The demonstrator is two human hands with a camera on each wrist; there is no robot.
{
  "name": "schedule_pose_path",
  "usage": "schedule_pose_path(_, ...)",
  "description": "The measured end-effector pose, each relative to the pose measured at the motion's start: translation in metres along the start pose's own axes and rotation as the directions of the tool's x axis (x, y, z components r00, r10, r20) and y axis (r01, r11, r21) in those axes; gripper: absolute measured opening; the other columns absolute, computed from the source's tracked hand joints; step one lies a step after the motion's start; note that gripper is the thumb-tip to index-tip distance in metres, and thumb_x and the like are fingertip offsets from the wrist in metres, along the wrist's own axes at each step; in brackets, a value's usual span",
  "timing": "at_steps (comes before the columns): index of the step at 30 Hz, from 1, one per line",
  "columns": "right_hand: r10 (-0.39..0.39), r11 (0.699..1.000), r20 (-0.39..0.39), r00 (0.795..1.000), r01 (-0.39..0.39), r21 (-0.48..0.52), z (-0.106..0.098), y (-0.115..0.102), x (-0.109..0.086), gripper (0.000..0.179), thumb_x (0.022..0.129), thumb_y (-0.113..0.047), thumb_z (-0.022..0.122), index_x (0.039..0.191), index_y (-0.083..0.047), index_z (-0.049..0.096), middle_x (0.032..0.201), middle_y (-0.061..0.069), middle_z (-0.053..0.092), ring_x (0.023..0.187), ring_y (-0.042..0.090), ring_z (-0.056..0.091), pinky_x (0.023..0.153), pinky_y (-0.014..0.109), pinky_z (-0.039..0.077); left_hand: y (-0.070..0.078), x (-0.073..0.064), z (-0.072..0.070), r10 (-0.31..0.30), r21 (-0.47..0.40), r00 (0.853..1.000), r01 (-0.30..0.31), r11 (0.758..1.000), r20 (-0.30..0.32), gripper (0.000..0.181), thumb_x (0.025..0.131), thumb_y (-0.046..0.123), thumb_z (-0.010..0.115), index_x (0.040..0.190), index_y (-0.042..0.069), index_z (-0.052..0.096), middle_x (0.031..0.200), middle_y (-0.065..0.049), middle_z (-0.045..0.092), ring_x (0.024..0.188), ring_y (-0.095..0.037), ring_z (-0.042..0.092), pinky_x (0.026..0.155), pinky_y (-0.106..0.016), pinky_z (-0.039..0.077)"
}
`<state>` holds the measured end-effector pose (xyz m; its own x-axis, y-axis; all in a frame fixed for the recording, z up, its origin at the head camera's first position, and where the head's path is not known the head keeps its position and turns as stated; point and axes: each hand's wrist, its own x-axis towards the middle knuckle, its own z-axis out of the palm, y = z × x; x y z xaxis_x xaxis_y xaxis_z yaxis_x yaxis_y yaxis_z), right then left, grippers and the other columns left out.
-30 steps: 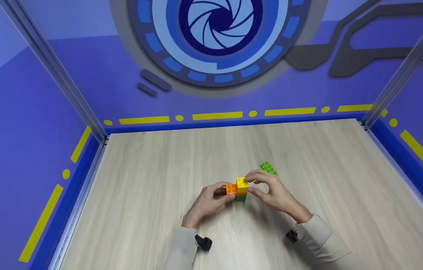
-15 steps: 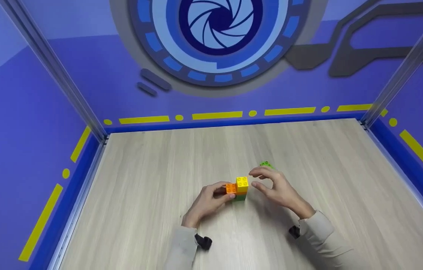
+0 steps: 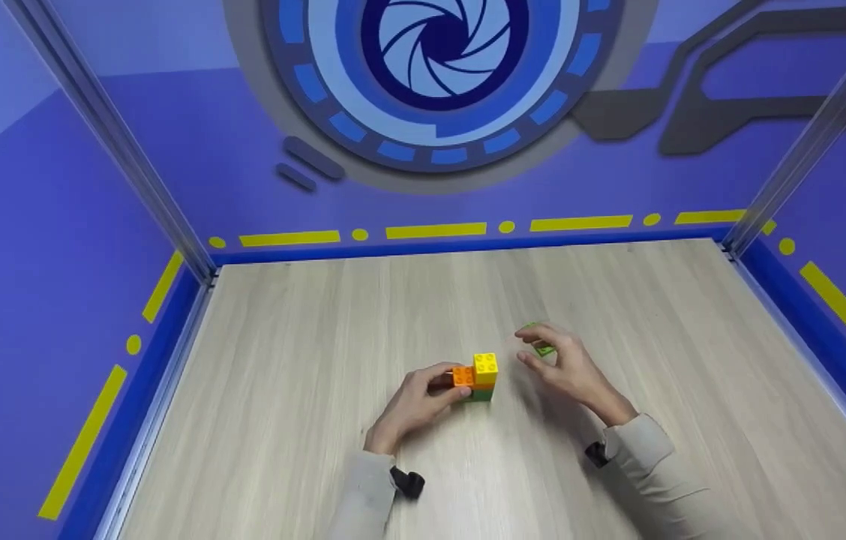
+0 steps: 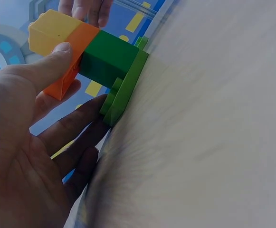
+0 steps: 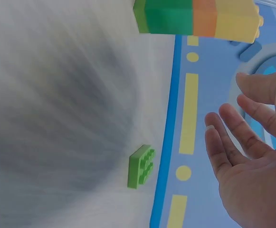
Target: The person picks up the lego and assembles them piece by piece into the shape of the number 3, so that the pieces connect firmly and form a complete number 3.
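Note:
A small tower of toy bricks stands on the table, its yellow brick [image 3: 484,369] topmost. Below that is an orange brick [image 3: 462,378], jutting out to the left. Under it come a dark green brick [image 4: 108,57] and a light green flat brick [image 4: 129,88] at the base. My left hand [image 3: 417,405] pinches the orange brick between thumb and index finger, its other fingers beside the base. To the right, my right hand [image 3: 569,371] is apart from the tower, fingers loosely bent and holding nothing. It partly covers a loose light green flat brick [image 5: 141,168] in the head view.
The wooden table [image 3: 303,337] is enclosed by blue printed walls [image 3: 168,165] at the back and both sides. Metal posts [image 3: 104,135] rise at the back corners. Black wrist straps [image 3: 409,484] show at the sleeves.
My right hand has let go of the yellow brick and moved right, over toward the loose light green flat brick. My left hand keeps its hold on the orange brick.

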<state>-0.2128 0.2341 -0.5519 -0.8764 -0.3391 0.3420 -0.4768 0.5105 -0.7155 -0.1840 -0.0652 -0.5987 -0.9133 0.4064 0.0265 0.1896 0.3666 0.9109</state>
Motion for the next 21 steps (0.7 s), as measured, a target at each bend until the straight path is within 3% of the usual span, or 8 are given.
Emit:
schedule_pose_path(10, 0.091, 0.996, -0.073, 0.993, -0.091, 0.002, 0.001, 0.017, 0.006, 0.033, 0.094, 0.001, 0.079, 0.126, 0.003, 0.072, 0.125, 0.020, 0.071, 0.112, 0.043, 0.069, 0.095, 0.060, 0.057, 0.000, 0.000, -0.001, -0.019, 0.000, 1.000, 0.019, 1.000, -0.003, 0.044, 0.102, 0.044, 0.072, 0.141, 0.024, 0.069, 0.128, 0.006, 0.074, 0.117, -0.012, 0.067, 0.107, -0.038, 0.052)
schedule_pose_path(21, 0.204, 0.976, -0.091, 0.975, -0.210, -0.064, 0.000, 0.036, 0.010, 0.042, 0.096, -0.008, 0.080, 0.135, 0.003, 0.066, 0.131, 0.021, 0.065, 0.119, 0.042, 0.066, 0.104, 0.057, 0.054, 0.001, 0.000, 0.000, -0.025, -0.032, 1.000, 0.025, 0.999, -0.002, 0.042, 0.102, 0.043, 0.073, 0.140, 0.025, 0.069, 0.128, 0.006, 0.074, 0.118, -0.012, 0.068, 0.106, -0.036, 0.052)
